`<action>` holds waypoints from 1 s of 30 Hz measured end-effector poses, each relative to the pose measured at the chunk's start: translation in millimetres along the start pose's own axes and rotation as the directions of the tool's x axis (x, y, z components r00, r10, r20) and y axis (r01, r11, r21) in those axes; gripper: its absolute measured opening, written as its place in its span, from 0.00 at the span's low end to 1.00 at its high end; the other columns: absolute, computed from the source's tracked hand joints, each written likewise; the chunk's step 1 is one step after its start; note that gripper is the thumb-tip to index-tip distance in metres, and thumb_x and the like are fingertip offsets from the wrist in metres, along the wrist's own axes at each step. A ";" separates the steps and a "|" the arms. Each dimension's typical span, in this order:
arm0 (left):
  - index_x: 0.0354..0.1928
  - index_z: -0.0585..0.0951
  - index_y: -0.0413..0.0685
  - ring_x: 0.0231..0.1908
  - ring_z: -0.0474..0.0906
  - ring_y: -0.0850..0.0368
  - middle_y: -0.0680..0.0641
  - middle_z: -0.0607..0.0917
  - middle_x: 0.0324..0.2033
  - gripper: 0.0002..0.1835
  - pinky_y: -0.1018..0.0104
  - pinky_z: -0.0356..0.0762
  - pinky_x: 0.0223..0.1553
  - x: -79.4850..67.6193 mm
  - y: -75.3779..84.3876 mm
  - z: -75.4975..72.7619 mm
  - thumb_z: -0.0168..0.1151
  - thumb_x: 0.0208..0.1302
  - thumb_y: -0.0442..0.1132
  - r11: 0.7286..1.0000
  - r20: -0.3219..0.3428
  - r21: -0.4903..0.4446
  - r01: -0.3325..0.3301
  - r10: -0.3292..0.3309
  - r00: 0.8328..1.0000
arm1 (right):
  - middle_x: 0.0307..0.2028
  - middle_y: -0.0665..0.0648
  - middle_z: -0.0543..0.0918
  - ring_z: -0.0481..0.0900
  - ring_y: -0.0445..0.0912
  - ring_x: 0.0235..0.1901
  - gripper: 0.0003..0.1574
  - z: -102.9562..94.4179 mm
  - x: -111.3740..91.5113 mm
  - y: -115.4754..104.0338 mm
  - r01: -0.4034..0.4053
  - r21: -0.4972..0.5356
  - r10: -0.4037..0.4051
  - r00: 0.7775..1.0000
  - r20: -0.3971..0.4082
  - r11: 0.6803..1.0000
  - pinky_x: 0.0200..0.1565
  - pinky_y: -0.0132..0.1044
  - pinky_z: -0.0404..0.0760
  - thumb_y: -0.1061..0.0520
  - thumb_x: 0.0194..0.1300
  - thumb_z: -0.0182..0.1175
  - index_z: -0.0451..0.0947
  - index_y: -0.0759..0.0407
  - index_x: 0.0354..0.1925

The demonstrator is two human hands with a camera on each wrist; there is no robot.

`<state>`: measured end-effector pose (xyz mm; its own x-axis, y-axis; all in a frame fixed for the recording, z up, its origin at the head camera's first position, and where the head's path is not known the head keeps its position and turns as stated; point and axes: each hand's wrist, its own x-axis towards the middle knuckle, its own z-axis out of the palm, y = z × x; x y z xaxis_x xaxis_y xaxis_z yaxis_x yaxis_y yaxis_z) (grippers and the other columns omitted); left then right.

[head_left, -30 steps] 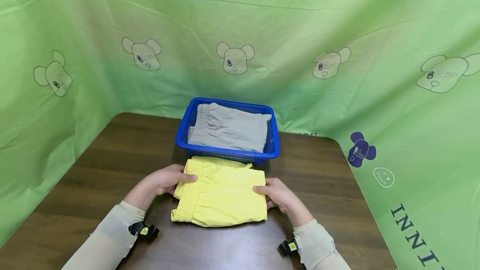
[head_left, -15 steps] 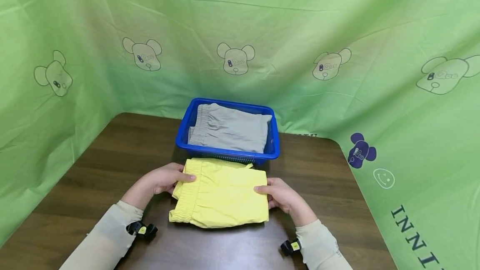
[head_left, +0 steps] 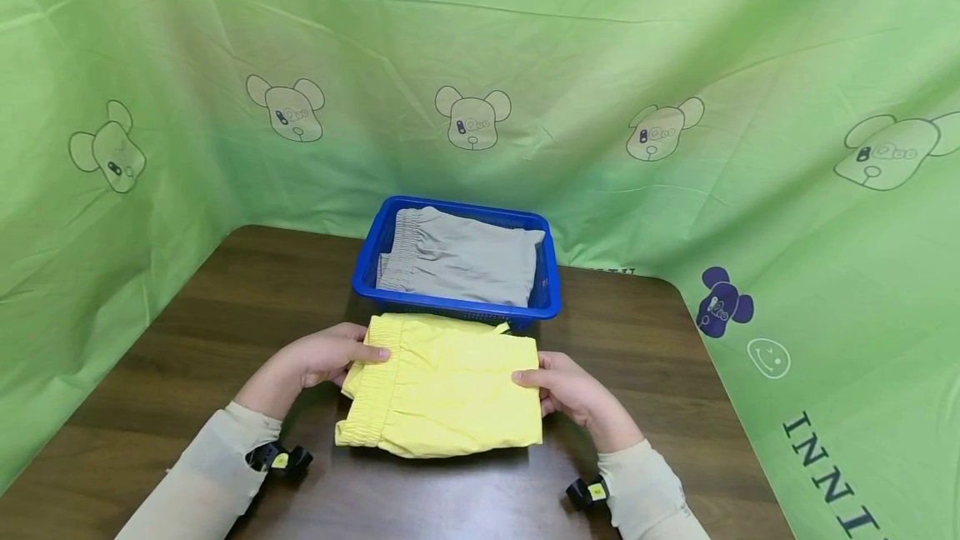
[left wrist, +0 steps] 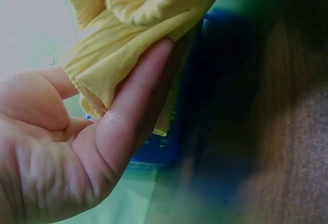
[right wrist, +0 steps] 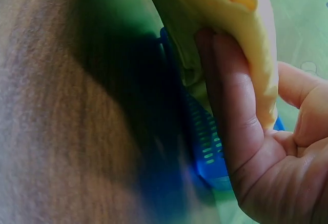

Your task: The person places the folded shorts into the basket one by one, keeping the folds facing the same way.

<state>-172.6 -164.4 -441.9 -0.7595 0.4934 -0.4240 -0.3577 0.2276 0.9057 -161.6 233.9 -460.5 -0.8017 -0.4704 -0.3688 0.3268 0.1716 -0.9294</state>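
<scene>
Folded yellow shorts (head_left: pixel 457 390) with a gathered elastic waistband are held flat between both hands, in front of a blue basket. My left hand (head_left: pixel 327 357) pinches the waistband side, thumb on top and fingers beneath. On the opposite edge, my right hand (head_left: pixel 568 390) grips the cloth the same way. Both wrist views show fingers under the yellow fabric (left wrist: pixel 118 55), raised off the wood. Inside the blue basket (head_left: pixel 456 303) lie folded grey shorts (head_left: pixel 465 257), waistband to the left. The shorts' far edge overlaps the basket's near wall in the head view.
A brown wooden table (head_left: pixel 187 340) carries everything. Behind it and along both sides hangs a green curtain (head_left: pixel 570 40) printed with bear heads, close behind the basket. Each wrist wears a small black camera (head_left: pixel 298 461).
Both hands have spread slightly apart, the left one moving a little left and the right one a little right, still gripping the yellow shorts. The basket and grey shorts stay put.
</scene>
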 end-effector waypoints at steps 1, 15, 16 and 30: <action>0.63 0.71 0.28 0.41 0.89 0.47 0.40 0.89 0.42 0.26 0.47 0.87 0.41 -1.0 0.9 0.2 0.61 0.74 0.43 1.000 0.000 0.004 -0.001 0.001 1.000 | 0.39 0.62 0.90 0.90 0.51 0.33 0.22 -0.4 -0.4 -0.4 0.004 -0.002 -0.004 1.000 0.001 1.000 0.34 0.47 0.88 0.59 0.71 0.62 0.72 0.73 0.55; 0.65 0.69 0.28 0.42 0.89 0.46 0.40 0.89 0.43 0.28 0.46 0.87 0.41 -13.2 14.5 1.8 0.59 0.76 0.44 1.000 0.034 0.017 -0.017 0.016 0.999 | 0.39 0.61 0.91 0.91 0.51 0.33 0.22 -3.2 -9.2 -13.3 0.031 -0.032 -0.031 0.999 0.025 0.999 0.34 0.47 0.88 0.57 0.70 0.63 0.74 0.71 0.55; 0.65 0.69 0.29 0.42 0.89 0.46 0.40 0.89 0.43 0.28 0.46 0.87 0.41 -14.0 15.4 1.9 0.59 0.76 0.44 1.000 0.035 0.018 -0.019 0.018 0.999 | 0.39 0.61 0.91 0.91 0.51 0.33 0.22 -3.5 -9.7 -14.0 0.034 -0.034 -0.033 0.999 0.026 0.999 0.34 0.47 0.88 0.57 0.71 0.63 0.74 0.71 0.55; 0.65 0.68 0.28 0.40 0.89 0.47 0.40 0.89 0.43 0.29 0.48 0.87 0.40 -23.4 25.4 3.1 0.60 0.76 0.46 0.997 0.014 0.037 -0.063 0.063 0.998 | 0.41 0.60 0.91 0.91 0.52 0.36 0.24 -3.8 -16.8 -23.7 0.095 -0.005 -0.095 0.995 0.031 0.995 0.37 0.51 0.88 0.55 0.73 0.62 0.71 0.72 0.57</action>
<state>-162.2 -167.6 -409.0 -0.7725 0.5188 -0.3661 -0.2883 0.2272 0.9302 -157.8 241.0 -432.4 -0.8130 -0.5116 -0.2780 0.2465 0.1302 -0.9604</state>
